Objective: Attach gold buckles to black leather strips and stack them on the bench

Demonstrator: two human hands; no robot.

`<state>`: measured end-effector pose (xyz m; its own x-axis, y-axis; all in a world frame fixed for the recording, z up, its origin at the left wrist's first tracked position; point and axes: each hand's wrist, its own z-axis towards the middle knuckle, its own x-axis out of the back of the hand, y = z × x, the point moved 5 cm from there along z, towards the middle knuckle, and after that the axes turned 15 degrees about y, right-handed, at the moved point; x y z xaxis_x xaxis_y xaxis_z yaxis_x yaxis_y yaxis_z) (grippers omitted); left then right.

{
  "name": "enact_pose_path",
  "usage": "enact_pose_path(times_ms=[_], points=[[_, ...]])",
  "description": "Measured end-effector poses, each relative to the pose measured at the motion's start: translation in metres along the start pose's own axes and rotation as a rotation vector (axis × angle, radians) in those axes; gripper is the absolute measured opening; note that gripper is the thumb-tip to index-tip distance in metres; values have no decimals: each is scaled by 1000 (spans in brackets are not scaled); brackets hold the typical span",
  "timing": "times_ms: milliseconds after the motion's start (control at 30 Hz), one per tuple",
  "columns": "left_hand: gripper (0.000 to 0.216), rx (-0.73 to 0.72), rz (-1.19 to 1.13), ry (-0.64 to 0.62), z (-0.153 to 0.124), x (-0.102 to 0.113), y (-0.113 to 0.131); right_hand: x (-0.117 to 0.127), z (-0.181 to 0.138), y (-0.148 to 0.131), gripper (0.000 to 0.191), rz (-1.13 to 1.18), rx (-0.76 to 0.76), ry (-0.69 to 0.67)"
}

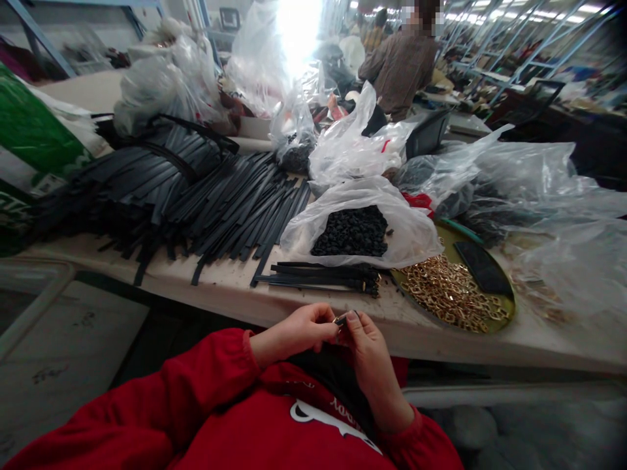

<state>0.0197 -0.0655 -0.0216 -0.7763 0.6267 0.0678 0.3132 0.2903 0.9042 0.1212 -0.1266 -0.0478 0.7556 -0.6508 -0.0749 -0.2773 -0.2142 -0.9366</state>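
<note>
My left hand (304,331) and my right hand (369,349) meet in front of my body, below the table's front edge. My left fingers pinch a small gold metal buckle (337,320), partly hidden by the fingertips. Against it, my right thumb and fingers close on the end of a black strap (343,320); the rest of that strap cannot be made out. Just beyond my hands lies a short row of black straps (313,277) with gold pieces at their right ends. Behind it, an opened plastic bag (294,238) holds many small black pieces (350,232).
Gold buckles (448,294) fill a round tray (509,297) at right, with a dark phone (482,266) on it. Long black strips (230,202) cover the table's left. Clear plastic bags (529,170) line the back. A person (404,68) stands beyond.
</note>
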Motion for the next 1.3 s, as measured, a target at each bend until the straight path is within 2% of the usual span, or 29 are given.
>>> enact_pose_path(times_ms=[100,300,433,567,633,700,800,933,1000,1033,1067,1167,1233,1300], points=[[11,4,-23,14,0,-1,-2,3,-1,-8,26,-84,145,75],[13,25,-52,5,-5,-4,4,7,0,-15,25,-139,201,138],[14,19,10,76,-3,-2,0,7,-3,-22,23,-249,317,133],[16,-34,154,154,-1,3,-5,8,-4,-24,14,-359,457,115],[21,-74,211,149,-1,6,-3,10,-1,-22,13,-380,441,109],[28,-103,236,103,0,9,-1,9,4,-20,15,-336,340,54],[32,-126,253,56,5,14,4,1,9,-21,19,-260,208,-96],[28,-158,184,85,18,20,13,-9,19,-35,19,-321,197,-270],[28,-205,165,54,23,19,19,-12,34,-47,22,-385,217,-359],[25,-224,174,42,26,19,21,-12,46,-56,24,-426,255,-362],[22,-238,194,48,29,20,23,-11,62,-66,26,-482,316,-331],[21,-229,226,140,40,27,24,-10,119,-97,24,-793,613,-44],[21,-215,216,167,47,30,23,-20,154,-102,17,-1119,730,9],[21,-204,203,156,53,30,21,-33,180,-99,11,-1264,737,9]])
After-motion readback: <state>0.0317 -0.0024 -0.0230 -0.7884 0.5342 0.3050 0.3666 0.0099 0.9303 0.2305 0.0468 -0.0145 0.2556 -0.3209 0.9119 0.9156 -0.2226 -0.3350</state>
